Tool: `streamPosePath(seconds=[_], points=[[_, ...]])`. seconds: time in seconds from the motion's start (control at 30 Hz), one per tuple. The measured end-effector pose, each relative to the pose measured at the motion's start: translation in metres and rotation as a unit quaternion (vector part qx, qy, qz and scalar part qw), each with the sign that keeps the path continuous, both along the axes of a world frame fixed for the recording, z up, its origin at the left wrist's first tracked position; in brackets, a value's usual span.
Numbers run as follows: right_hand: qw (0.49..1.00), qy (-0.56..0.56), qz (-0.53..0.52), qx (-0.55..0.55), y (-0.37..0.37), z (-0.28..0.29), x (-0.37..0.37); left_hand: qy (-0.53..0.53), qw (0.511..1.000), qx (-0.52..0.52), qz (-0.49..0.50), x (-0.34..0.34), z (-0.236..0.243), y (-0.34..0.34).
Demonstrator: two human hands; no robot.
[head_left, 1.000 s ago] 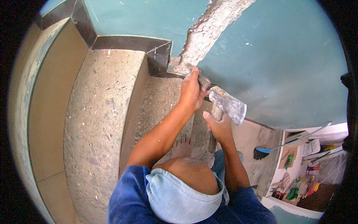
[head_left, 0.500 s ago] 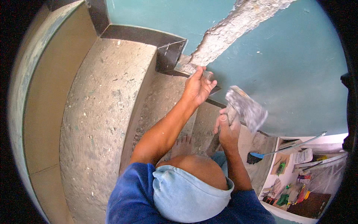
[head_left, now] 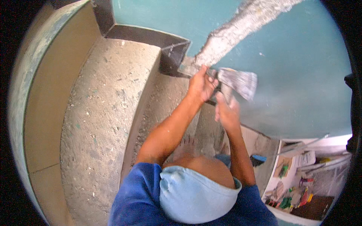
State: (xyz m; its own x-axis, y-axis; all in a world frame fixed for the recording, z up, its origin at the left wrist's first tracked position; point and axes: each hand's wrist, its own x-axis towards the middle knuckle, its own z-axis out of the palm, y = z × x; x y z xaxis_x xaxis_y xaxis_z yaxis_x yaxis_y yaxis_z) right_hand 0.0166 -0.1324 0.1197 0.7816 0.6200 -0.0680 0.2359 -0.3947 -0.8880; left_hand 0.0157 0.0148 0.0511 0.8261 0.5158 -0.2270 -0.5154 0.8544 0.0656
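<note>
My left hand [head_left: 201, 86] is closed around a short, dark metal chisel [head_left: 212, 73], much of it hidden by my fingers. The chisel lies at the lower end of a rough, chipped channel [head_left: 226, 42] in the teal wall [head_left: 298, 79], just above the dark skirting tile [head_left: 174, 56]. In my right hand [head_left: 228, 112] is the handle of a hatchet [head_left: 240, 82], its broad grey blade pointing away to the right. The hatchet's blunt back is at the chisel's outer end; blur hides whether they touch.
Dusty concrete steps [head_left: 102, 113] with chips and rubble lie left of and below my arms. A blue brush [head_left: 258, 159] is on the stairs at the right. Farther down, several tools and bags [head_left: 294, 196] lie near a doorway.
My right hand has swung the hatchet up and to the left, bringing its back to the chisel. My left hand keeps the chisel at nearly the same spot.
</note>
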Motion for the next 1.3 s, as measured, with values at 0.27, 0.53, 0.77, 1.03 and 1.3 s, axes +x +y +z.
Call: streamPosePath(seconds=[0.27, 0.53, 0.77, 1.03, 1.3], points=[[0.79, -0.024, 0.113, 0.602, -0.03, 0.056, 0.008, -0.004, 1.0, -0.022, -0.001, 0.004, -0.004, -0.003], [0.996, 0.06, -0.013, -0.067, -0.022, 0.014, 0.022, 0.036, 0.998, -0.046, 0.004, 0.001, 0.009, 0.0], [0.807, -0.037, 0.153, 0.569, -0.026, 0.083, 0.014, 0.024, 0.999, -0.031, 0.001, 0.001, 0.009, 0.001], [0.985, 0.112, 0.047, 0.12, -0.016, 0.032, 0.02, 0.006, 1.0, -0.024, 0.002, -0.003, 0.007, -0.001], [0.974, -0.127, 0.034, 0.187, -0.001, 0.035, 0.019, -0.014, 1.0, -0.007, 0.004, 0.005, 0.001, 0.003]])
